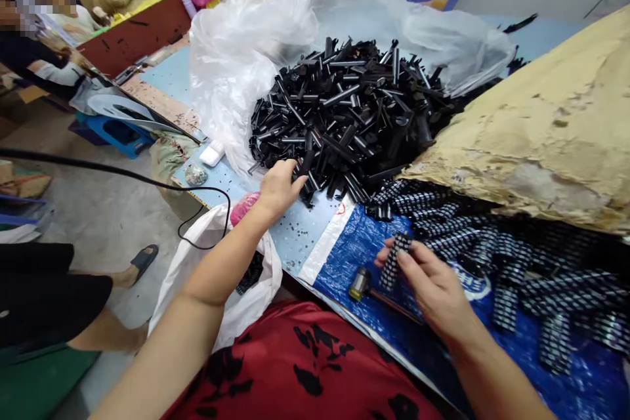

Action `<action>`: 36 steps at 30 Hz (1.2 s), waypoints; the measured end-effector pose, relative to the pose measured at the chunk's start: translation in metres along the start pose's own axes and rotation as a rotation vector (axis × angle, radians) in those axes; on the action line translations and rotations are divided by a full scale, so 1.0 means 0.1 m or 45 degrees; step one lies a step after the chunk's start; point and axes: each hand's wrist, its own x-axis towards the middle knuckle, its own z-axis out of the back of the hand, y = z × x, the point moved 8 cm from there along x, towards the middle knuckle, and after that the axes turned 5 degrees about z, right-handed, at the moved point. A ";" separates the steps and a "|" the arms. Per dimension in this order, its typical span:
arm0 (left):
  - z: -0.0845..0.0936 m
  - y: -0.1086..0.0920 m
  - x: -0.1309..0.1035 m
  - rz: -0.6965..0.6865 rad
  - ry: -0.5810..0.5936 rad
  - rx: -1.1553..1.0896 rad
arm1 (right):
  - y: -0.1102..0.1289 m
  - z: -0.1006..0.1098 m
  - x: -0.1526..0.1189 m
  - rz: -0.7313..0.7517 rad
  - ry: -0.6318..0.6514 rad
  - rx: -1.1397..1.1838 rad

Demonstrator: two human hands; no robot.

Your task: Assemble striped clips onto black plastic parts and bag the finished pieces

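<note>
Above the blue sheet (337, 259) with illegible white print (476, 285), the right hand (436, 281) grips a checkered piece (391, 268); the left hand (279, 188), grip indeterminable, meets the black pile (344, 111).

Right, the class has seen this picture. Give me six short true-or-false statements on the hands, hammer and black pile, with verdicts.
1. The right hand holds a checked piece. True.
2. The hammer lies on the blue sheet. True.
3. Both hands grip the hammer. False: neither does.
4. The left hand is at the near edge of the black pile. True.
5. The black pile is nearer the person than the hammer. False: it is farther away.
6. The blue sheet bears only the hammer. False: other checked pieces lie there too.
</note>
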 end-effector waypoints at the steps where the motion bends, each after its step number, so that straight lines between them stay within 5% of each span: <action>1: -0.08 -0.01 0.10 0.012 0.033 0.013 | -0.14 -0.07 -0.12 -0.183 -0.035 0.228; 4: -0.26 0.02 0.28 0.077 0.074 -0.109 | -0.35 -0.18 -0.38 -0.468 -0.152 0.634; 7: -0.23 0.07 0.26 0.096 0.008 -0.435 | -0.34 -0.09 -0.43 -0.474 -0.238 0.725; 12: -0.20 -0.16 -0.32 -0.007 0.166 -0.908 | -0.25 -0.09 -0.35 -0.430 -0.228 0.755; 19: -0.58 -0.68 -1.20 -0.377 0.590 -0.533 | -0.32 -0.18 -0.30 -0.481 -0.315 0.786; 26: -0.72 -0.80 -1.35 -0.344 0.843 0.052 | -0.30 0.00 -0.45 -0.432 -0.375 0.665; 31: -0.87 -0.89 -1.32 -0.344 0.846 0.217 | -0.46 0.02 -0.51 -0.542 -0.371 0.665; 36: -0.95 -1.00 -1.21 -0.505 0.892 0.256 | -0.37 -0.03 -0.49 -0.514 -0.325 0.744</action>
